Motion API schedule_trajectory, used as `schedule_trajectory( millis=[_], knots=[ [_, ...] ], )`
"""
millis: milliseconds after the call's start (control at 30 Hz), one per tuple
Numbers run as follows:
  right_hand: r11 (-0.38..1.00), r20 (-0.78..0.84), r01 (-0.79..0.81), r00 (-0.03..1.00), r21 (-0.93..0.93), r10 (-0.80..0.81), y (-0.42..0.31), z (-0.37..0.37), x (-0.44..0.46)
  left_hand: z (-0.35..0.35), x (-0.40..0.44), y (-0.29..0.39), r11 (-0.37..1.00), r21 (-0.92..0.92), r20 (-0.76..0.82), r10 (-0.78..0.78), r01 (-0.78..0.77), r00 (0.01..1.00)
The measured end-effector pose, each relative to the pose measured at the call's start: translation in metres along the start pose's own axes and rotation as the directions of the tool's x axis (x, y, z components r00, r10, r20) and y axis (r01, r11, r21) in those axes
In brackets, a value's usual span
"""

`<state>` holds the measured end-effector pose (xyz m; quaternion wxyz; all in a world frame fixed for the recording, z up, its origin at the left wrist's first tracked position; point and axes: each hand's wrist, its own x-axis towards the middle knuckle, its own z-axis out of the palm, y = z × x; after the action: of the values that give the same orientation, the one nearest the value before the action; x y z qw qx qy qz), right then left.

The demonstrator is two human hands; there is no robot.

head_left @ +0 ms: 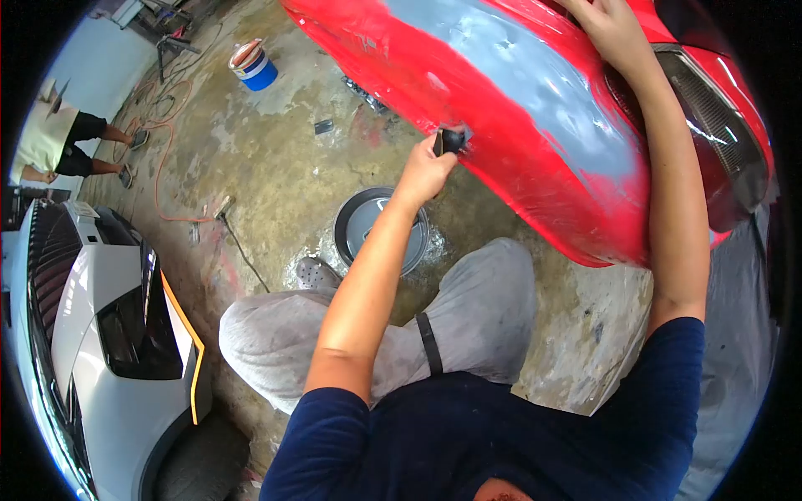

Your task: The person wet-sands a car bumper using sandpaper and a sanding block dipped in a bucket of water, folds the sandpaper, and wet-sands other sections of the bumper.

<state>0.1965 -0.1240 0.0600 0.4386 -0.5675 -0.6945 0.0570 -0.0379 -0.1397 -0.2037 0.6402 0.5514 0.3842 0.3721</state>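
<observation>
A red car body panel with a broad grey patch slants across the upper right. Near its lower edge, my left hand is closed round a small black block, which touches the red surface. My right hand rests at the upper part of the panel beside the headlight, its visible fingers apart and their tips partly cut off by the frame. A dark round basin with liquid in it stands on the wet floor below my left hand.
A blue and white bucket is on the floor farther off. At the left stand a silver car part and a person. An orange hose and a tool with a cable lie on the floor. My bent knees flank the basin's near side.
</observation>
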Motion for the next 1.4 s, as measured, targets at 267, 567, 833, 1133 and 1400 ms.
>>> schedule_trajectory(
  millis=[267, 567, 833, 1133, 1400],
  knots=[
    [0.998, -0.025, 0.014, 1.0, 0.066, -0.013, -0.01, 0.001, -0.013, -0.057, -0.018, -0.04, 0.784, 0.609, -0.045, -0.124, 0.125, 0.991],
    [0.991, -0.031, 0.114, 0.993, 0.073, -0.112, 0.009, 0.006, -0.007, -0.06, -0.115, -0.225, 0.131, 0.941, -0.301, -0.104, 0.313, 0.948],
    [0.996, -0.016, 0.019, 1.0, 0.086, -0.017, 0.003, 0.004, -0.005, -0.084, -0.087, -0.21, 0.695, 0.367, -0.271, -0.555, 0.618, 0.786],
    [0.99, -0.012, 0.127, 0.992, 0.062, -0.126, 0.022, 0.005, 0.007, 0.051, -0.038, -0.053, 0.98, 0.121, -0.544, -0.066, 0.156, 0.836],
    [0.98, 0.016, 0.178, 0.983, 0.086, -0.18, 0.037, 0.002, 0.011, 0.123, -0.016, -0.022, 0.998, -0.024, -0.582, -0.067, 0.066, 0.81]
  ],
)
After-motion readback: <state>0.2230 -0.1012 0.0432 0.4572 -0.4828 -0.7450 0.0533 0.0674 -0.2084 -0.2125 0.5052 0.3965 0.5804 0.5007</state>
